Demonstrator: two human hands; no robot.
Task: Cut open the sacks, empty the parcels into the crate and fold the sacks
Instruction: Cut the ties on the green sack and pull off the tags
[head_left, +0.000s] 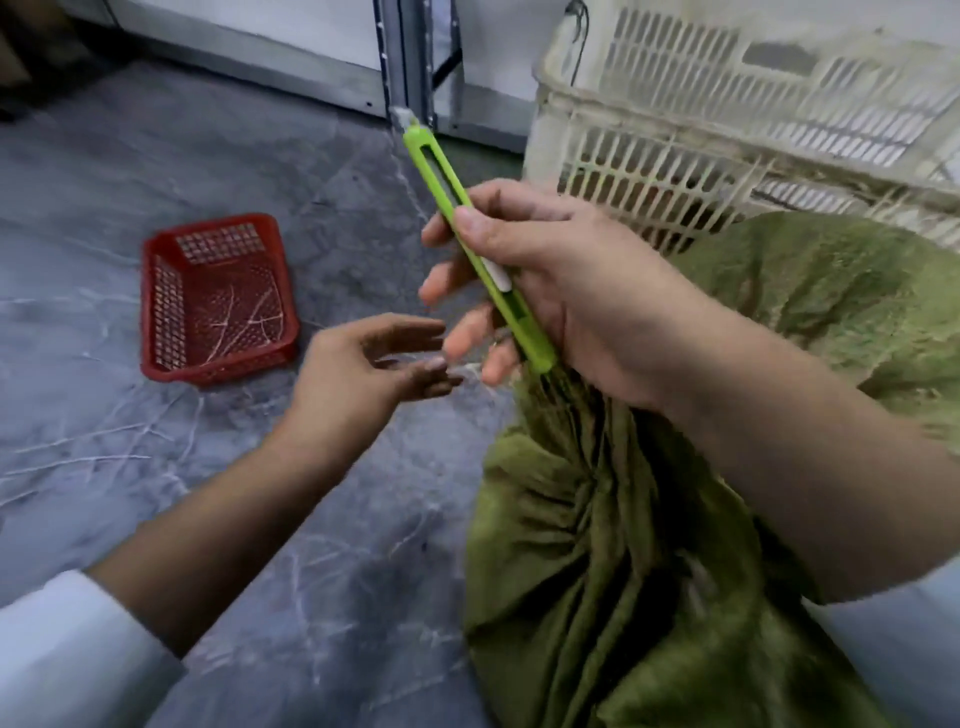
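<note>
The right hand (561, 291) gripped a green utility knife (467, 234), its thumb pressed along the body and its fingers curled round the handle, with the tip pointing up and away. Just beside it, the left hand (363, 369) hung with its fingers loosely apart and half curled, gripping nothing. Beneath the right hand the green sack (649, 571) sat on the grey floor (104, 156), its neck bunched, against the cream crate (727, 119) behind it. A red basket (218, 301) lay on the floor, well apart to the left.
</note>
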